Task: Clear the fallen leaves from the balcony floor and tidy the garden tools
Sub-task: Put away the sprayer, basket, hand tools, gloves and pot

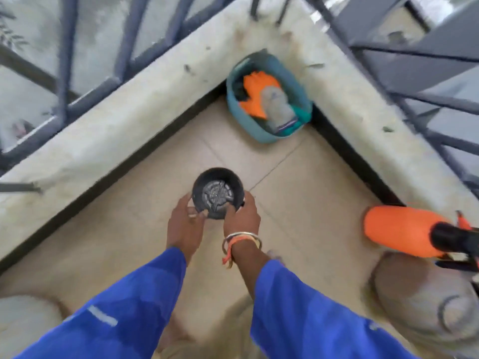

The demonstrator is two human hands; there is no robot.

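A small empty black plastic plant pot (217, 191) is held above the beige tiled balcony floor (305, 193), its ribbed grey bottom facing me. My left hand (184, 225) grips its near left rim and my right hand (242, 216), with bangles on the wrist, grips its near right rim. A teal basket (255, 130) stands in the balcony corner with an orange glove (255, 90) and a grey item inside. An orange spray bottle (399, 230) with a black top is at the right edge. No fallen leaves show on the floor.
A low concrete parapet (124, 120) with grey metal railing (64, 47) runs along both sides of the corner. A round grey stone-like object (425, 299) sits at the lower right, and another pale rounded shape (23, 322) at the lower left.
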